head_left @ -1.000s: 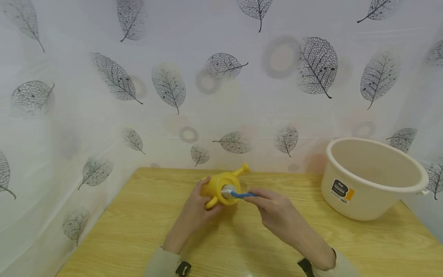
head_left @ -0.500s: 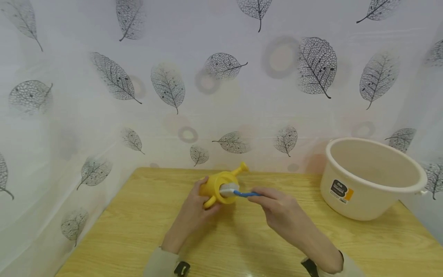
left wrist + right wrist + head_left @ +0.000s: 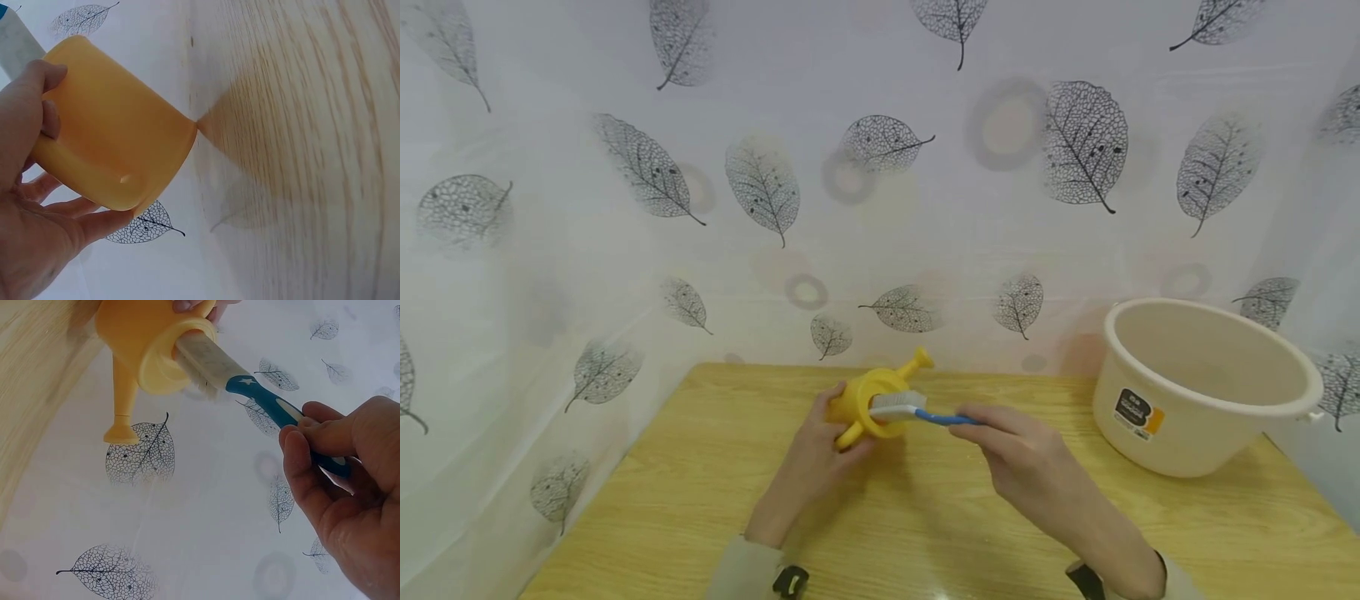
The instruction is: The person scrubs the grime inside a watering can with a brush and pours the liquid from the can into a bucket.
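Note:
A small yellow watering can (image 3: 844, 405) is tilted with its opening toward the right hand, its spout pointing up and right in the head view. My left hand (image 3: 807, 467) grips the can from the left, beside its handle; in the left wrist view the can's base edge (image 3: 196, 125) touches the wooden surface. My right hand (image 3: 1037, 467) pinches the blue handle of a white-bristled brush (image 3: 215, 359). The far end of the brush head is inside the can's opening, hidden there, while the rest of the bristles show outside the rim.
A large cream bucket (image 3: 1195, 442) with a dark and orange label stands at the right of the wooden table (image 3: 700, 483). Behind the table hangs a white leaf-patterned sheet (image 3: 880, 217), close to the can's spout.
The right hand has drawn the brush rightward, so more of its head shows outside the can. The can, in the left hand, has shifted slightly left.

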Motion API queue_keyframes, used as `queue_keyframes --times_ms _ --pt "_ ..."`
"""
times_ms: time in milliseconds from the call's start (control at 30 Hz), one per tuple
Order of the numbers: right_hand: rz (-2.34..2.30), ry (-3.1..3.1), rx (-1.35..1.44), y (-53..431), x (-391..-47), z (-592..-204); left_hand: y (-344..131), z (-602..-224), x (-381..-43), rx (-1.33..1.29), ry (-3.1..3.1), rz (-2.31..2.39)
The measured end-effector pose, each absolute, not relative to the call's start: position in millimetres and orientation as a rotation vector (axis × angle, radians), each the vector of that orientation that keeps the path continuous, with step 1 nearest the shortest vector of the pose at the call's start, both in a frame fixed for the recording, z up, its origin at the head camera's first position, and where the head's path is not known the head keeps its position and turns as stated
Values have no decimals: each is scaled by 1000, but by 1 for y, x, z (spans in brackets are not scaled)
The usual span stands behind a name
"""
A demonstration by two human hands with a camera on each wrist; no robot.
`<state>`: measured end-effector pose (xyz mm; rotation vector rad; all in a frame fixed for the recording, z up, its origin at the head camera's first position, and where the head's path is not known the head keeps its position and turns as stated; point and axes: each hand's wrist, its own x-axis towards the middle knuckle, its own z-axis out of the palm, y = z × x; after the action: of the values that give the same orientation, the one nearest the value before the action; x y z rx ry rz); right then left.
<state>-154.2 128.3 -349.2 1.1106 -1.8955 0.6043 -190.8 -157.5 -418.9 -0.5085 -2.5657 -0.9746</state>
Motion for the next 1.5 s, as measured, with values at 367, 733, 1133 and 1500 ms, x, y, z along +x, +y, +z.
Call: queue_keyframes --times_ms 367,733,1133,1500 --pt "624 -1924 1110 135 -145 -341 -161 -421 -193 -450 -2592 -1051" --pt "595 -1923 1076 144 -144 -338 -165 -419 -192 -406 -2600 -1153" --pt "487 -1865 1012 158 -149 -345 -169 -421 -194 -406 -2591 -1185" --pt "332 -1905 1006 175 -157 -363 -173 -422 -192 -403 -2564 -1280"
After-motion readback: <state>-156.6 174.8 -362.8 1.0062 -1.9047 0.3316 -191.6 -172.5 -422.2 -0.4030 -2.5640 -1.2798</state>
